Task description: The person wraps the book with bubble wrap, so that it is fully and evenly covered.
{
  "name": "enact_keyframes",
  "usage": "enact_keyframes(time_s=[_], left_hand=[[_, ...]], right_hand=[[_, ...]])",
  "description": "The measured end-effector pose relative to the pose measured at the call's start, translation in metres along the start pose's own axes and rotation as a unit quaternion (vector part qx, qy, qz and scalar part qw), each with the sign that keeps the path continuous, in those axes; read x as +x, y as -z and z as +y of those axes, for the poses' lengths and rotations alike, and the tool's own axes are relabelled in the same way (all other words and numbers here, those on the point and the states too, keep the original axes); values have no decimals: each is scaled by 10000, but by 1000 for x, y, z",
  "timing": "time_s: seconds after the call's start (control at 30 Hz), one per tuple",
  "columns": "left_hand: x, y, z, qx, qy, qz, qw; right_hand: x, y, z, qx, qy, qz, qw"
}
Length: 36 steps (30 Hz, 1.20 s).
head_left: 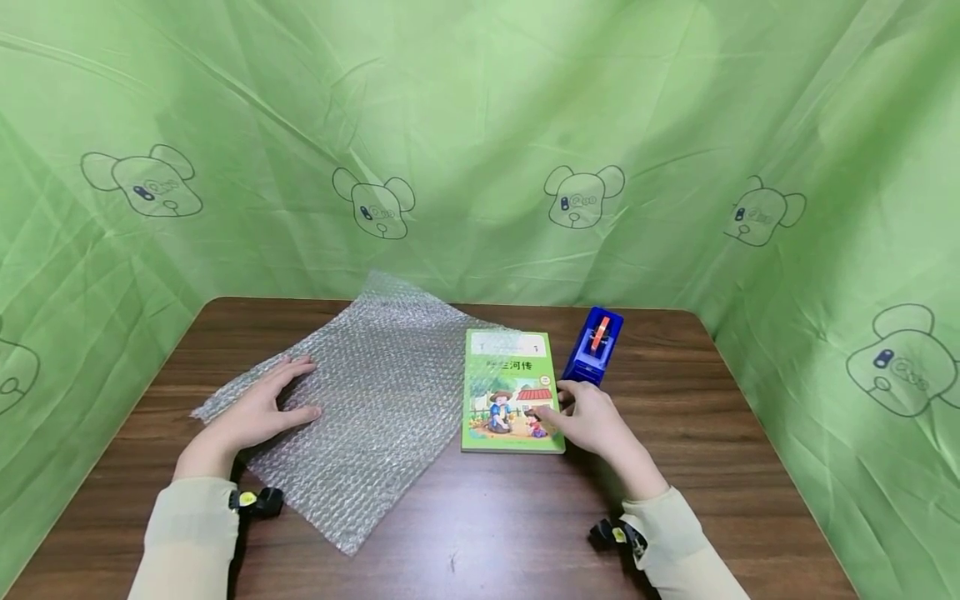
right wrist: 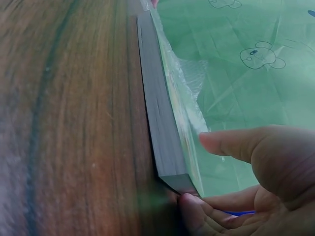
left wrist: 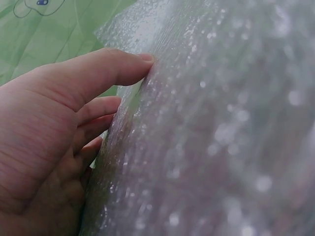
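Note:
A sheet of bubble wrap [head_left: 375,392] lies spread on the table, its right part overlapping the upper left of a green book [head_left: 512,350]. My left hand [head_left: 262,408] rests on the left side of the wrap, fingers relaxed and thumb spread. In the left wrist view, the thumb of the left hand [left wrist: 98,78] touches the wrap's surface. At the book's lower right edge, my right hand [head_left: 592,417] pinches it, thumb on the cover. The right wrist view shows the fingertips [right wrist: 192,209] against the edge of the book [right wrist: 165,108].
A blue tape dispenser [head_left: 592,346] with an orange-red part stands just beyond the right hand, behind and right of the book. The brown wooden table [head_left: 510,533] meets a green curtain [head_left: 480,125] printed with bear-like heads at the back and sides.

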<state>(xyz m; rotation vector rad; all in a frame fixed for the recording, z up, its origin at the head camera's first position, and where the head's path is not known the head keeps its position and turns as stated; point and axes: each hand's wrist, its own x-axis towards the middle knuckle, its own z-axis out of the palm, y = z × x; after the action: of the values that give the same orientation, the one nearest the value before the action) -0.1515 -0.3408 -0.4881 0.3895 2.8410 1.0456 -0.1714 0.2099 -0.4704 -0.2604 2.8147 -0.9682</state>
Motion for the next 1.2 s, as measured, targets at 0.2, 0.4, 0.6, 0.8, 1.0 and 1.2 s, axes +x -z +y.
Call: enact_keyframes(time_s=[0.2,0.4,0.6,0.8,1.0,1.2], left_hand=[[1,1,1,-12,17,-21,10000],[1,1,2,-8,18,-9,10000],[1,0,3,-49,16,11,10000],[0,0,2,-23,69,6,10000],[1,0,2,-47,10,40,10000],[1,1,4,-40,33,0,10000]], right_hand=[[2,-5,-1,-4,136,174,9998],[1,-14,-4,-205,-26,304,9993],[2,-23,-10,-421,-403,312,9978],[3,-26,-19,-369,-438,352,9977],[4,-27,-23,-332,-375,497,9975],[7,-27,-20,-190,-464,529,9973]])
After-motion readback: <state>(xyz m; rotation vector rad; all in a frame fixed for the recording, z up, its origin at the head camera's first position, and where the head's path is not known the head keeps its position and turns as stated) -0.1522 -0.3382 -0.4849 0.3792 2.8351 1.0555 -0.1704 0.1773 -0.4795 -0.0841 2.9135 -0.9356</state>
